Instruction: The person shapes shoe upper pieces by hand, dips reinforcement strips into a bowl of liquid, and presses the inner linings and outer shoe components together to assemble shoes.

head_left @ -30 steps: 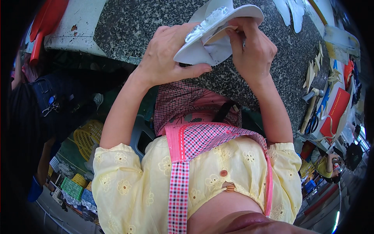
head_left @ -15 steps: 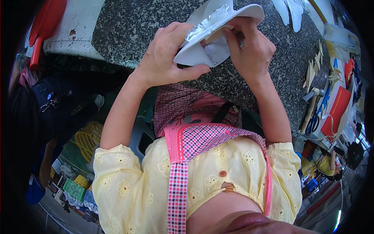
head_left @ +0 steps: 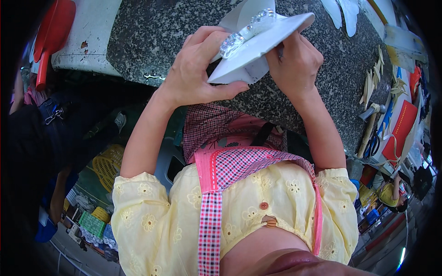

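Note:
Above the dark speckled table (head_left: 156,37), a white bent piece that looks like a shoe upper (head_left: 271,41) is held between both hands. Clear sparkling stones (head_left: 232,45) run across its top. My left hand (head_left: 195,69) is closed round its left end, the thumb stretched along the lower edge. At the right end my right hand (head_left: 297,64) grips from below, with fingertips hidden behind the piece. Whatever else those fingers may pinch does not show.
On the right of the table lie a hammer (head_left: 368,124), blue-handled scissors (head_left: 372,146), pale pointed scraps (head_left: 369,85) and a red strip (head_left: 399,131). White flat pieces (head_left: 343,16) lie at the far edge. A red scoop (head_left: 53,30) is far left; a person in dark clothes (head_left: 50,133) is near.
The white piece has tilted, so its underside and a beige strip seen there earlier are now hidden. My right hand has shifted slightly down; the left stays on its end.

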